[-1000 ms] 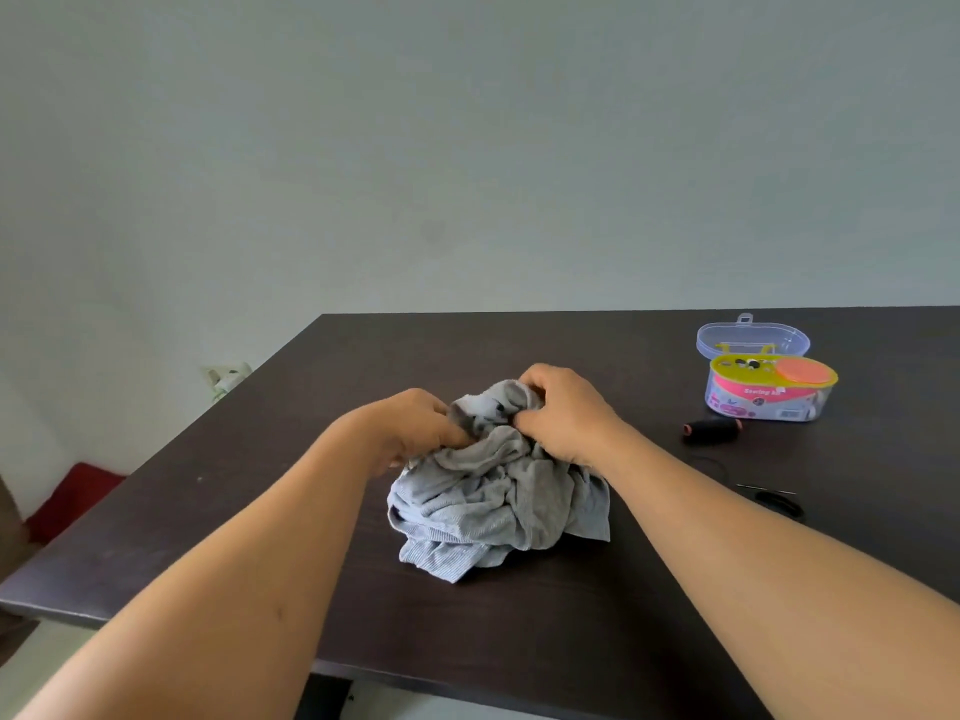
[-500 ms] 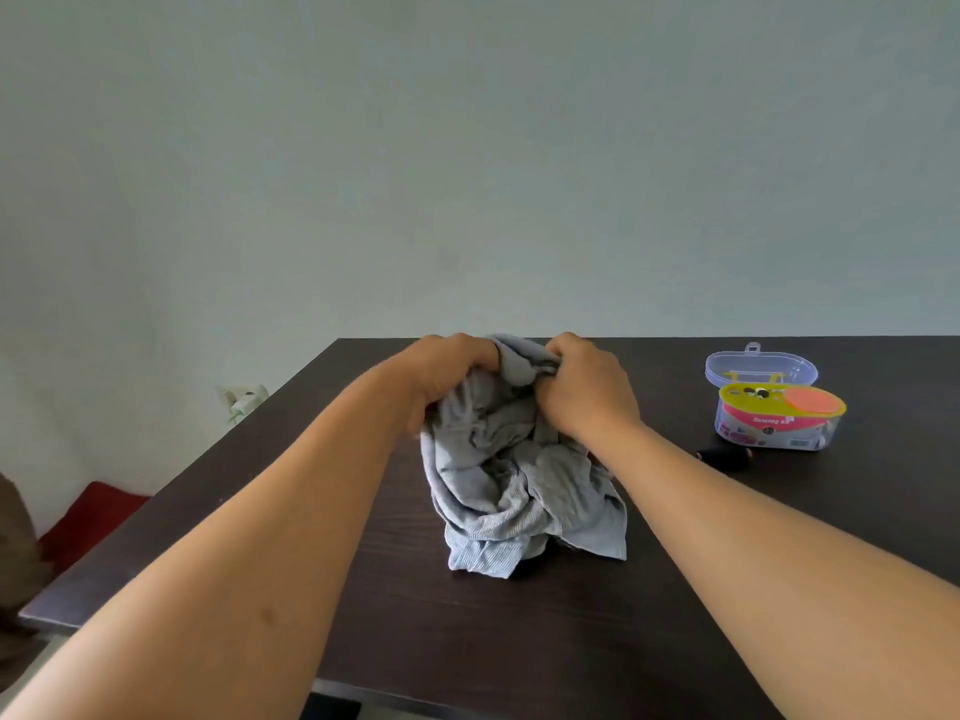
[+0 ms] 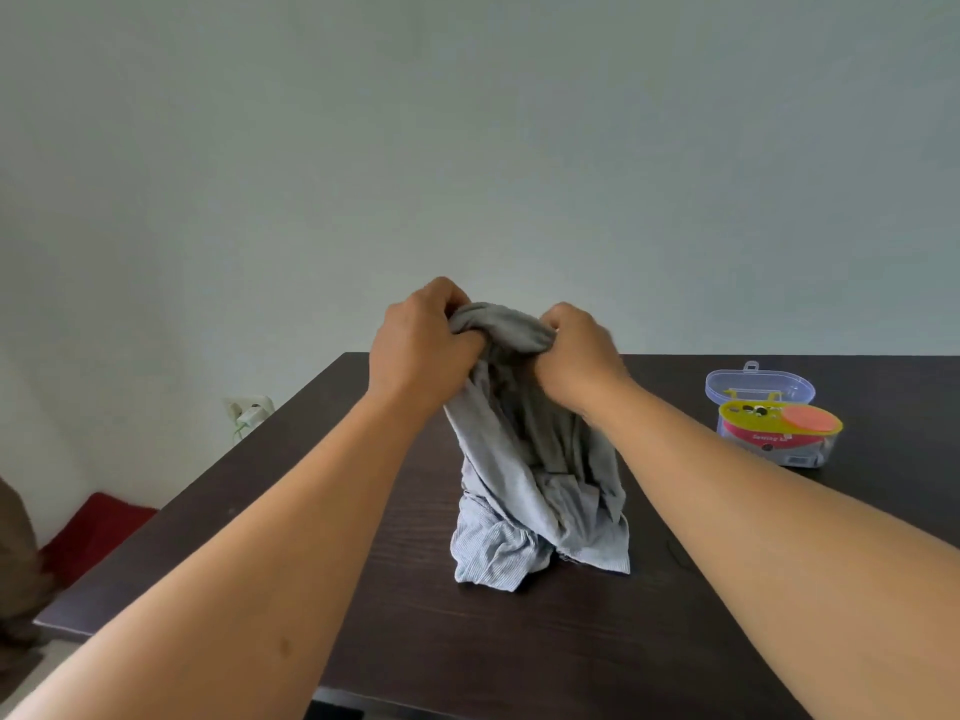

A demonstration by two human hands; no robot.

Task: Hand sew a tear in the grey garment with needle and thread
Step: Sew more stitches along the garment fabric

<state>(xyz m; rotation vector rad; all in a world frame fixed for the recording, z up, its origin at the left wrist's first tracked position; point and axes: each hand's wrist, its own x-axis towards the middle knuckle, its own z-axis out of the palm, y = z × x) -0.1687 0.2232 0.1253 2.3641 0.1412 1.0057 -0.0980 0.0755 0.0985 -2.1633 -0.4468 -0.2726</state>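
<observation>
One grey garment (image 3: 530,475) is hanging over the middle of the dark wooden table (image 3: 519,646), and two bare hands are gripping it at the top. The left hand (image 3: 423,345) is clutching the left end of the bunched upper edge with its fingers curled tightly around the cloth; the right hand (image 3: 579,356) is doing the same just beside it on the right, knuckles turned toward the far wall. A short roll of fabric is bridging the gap between the two fists.

The garment's long axis is running roughly upright — from the gripped top edge, raised above the table's far edge as seen here, down to its lower folds, which are resting on the tabletop. The hanging cloth is narrowing upward toward the hands and spreading a little at the base, where a ribbed, lighter-looking fold is lying at the near left and a flat hem at the near right. No tear can be made out in the folds.

One sewing kit box (image 3: 779,433) is sitting on the far right of the table, well apart from the garment — a clear plastic tub with a yellow insert and an orange disc on top. Its one clear lid (image 3: 758,384) is lying open behind it, touching the box.

One white wall socket (image 3: 249,410) is showing beyond the table's left edge, low on the pale wall.
</observation>
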